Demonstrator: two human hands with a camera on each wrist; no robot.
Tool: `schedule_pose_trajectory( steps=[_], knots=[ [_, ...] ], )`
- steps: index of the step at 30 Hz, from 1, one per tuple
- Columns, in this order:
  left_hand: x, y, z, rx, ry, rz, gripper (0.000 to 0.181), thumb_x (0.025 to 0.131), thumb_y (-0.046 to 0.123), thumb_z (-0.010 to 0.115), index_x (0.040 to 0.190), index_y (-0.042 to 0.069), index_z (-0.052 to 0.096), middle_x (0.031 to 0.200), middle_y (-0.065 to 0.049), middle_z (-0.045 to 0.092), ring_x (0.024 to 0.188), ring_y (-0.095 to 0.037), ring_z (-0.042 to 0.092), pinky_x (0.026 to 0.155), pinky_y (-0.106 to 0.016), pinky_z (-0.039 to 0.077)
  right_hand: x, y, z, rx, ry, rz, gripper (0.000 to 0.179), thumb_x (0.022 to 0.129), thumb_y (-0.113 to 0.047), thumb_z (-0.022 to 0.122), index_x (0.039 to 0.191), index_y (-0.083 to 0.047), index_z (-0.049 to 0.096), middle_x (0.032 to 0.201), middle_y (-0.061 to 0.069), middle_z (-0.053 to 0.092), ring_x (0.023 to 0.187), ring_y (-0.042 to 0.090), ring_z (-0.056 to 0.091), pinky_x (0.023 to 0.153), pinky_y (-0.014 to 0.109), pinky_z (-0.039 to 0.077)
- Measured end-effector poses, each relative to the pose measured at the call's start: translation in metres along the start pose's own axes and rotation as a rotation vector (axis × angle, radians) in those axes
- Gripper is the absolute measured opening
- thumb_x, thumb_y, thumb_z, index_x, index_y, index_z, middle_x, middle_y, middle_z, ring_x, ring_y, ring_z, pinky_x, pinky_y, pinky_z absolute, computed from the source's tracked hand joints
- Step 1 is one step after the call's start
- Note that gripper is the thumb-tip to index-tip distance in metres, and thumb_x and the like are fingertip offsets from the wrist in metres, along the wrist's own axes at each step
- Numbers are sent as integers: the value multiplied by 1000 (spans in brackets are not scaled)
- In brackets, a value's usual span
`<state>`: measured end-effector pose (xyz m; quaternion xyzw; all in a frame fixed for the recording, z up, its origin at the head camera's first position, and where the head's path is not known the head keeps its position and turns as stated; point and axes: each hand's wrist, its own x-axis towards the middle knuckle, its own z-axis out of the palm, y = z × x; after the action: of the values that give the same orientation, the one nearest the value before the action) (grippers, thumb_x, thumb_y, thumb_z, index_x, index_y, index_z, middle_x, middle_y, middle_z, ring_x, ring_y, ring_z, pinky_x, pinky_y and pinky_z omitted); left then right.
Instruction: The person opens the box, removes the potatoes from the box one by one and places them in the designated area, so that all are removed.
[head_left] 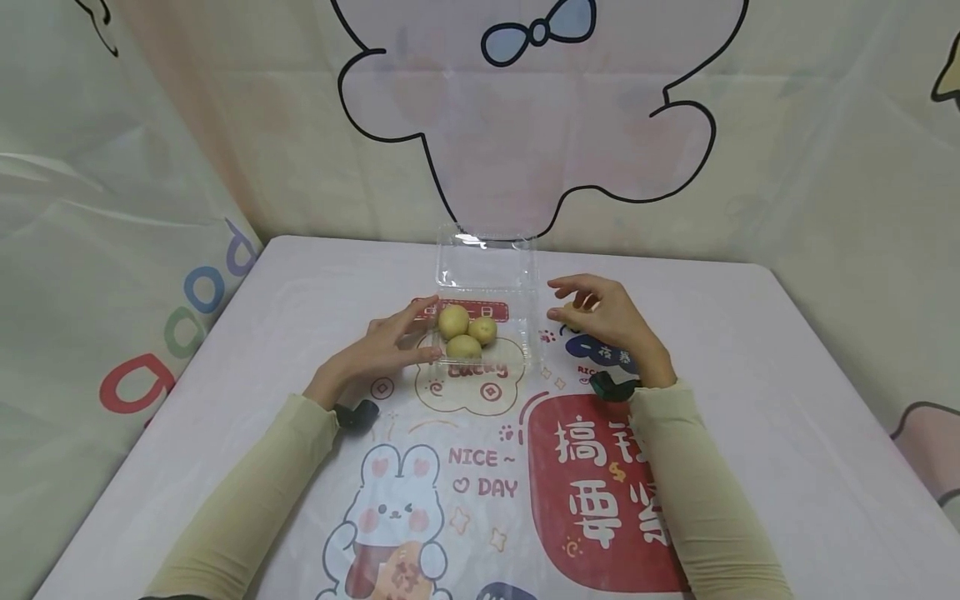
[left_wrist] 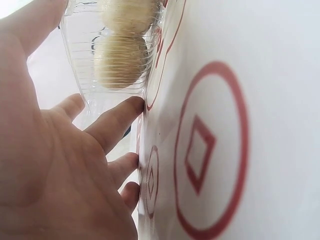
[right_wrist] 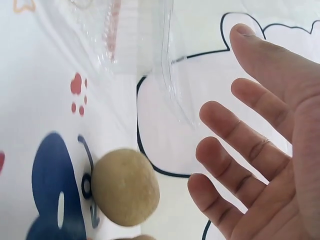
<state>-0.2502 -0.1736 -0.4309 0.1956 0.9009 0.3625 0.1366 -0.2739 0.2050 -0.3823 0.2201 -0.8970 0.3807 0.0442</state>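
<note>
A clear plastic clamshell box lies on the table with its lid raised at the far side. Inside it are three small yellow potatoes. My left hand is at the left side of the box, thumb and fingers spread, fingertips right at its edge. To the right of the box, my right hand hovers with loosely bent fingers and nothing between them. Below its fingers a loose potato rests on the table, partly hidden in the head view. Another round, tan thing barely shows at the right wrist view's bottom edge.
A printed cloth covers the table, with a rabbit drawing and a red patch of lettering. Patterned curtains hang behind the table and at its sides. The raised lid stands near the table's back edge.
</note>
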Motion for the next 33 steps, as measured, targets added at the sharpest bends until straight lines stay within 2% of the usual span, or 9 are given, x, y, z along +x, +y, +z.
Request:
schedule_pose_trajectory(
  steps=[7,15,25,33],
  knots=[
    [1,0,-1,19,-3,4,93,90,64,63,163,40,9,165,-2,38,161,-32,10,124,-61,6,4,-8,10,-19,-19,-23,49,86,-25,83,132,-14,69,118,14,71,99,29,60,87,44,52],
    [1,0,0,24,-4,1,94,90,63,63,163,37,10,165,-5,38,160,-36,10,123,-63,6,7,-16,23,15,-48,-110,48,86,-18,83,131,-10,69,116,17,72,107,35,61,95,56,49],
    [0,4,-1,9,-5,-6,94,90,63,63,163,41,8,165,-4,37,160,-35,10,123,-62,5,10,-26,37,2,-102,-126,47,87,-23,82,131,-12,68,121,11,72,112,29,61,102,59,47],
    [0,4,-1,9,-5,-8,93,90,63,63,162,44,8,164,-4,39,160,-35,11,124,-62,6,14,-28,48,20,-129,-188,46,86,-21,83,129,-10,70,122,16,72,110,29,62,100,58,46]
  ],
)
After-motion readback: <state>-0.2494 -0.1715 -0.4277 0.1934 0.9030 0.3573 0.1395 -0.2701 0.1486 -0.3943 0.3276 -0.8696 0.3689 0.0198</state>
